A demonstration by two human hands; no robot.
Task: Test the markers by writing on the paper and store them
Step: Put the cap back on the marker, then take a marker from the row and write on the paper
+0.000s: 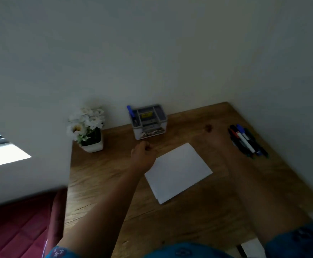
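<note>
White rectangular paper (pixel 178 173), seemingly smooth

Bare desk (pixel 103 183) btwn paper (pixel 178 172), plant (pixel 88 129)

No legible text anywhere. The grey-and-white plastic desk organizer (pixel 148 121) against the wall carries a yellow label (pixel 146 115) with dark marks on it, too blurred to read. The blue, black and red marker pens (pixel 247 141) lying at the right side of the wooden desk have white barrel bands, print unresolvable. The blue patterned sleeve (pixel 59 252) at bottom left shows small pale marks, not decipherable as characters. The white paper sheet (pixel 178 172) shows no writing.
</note>
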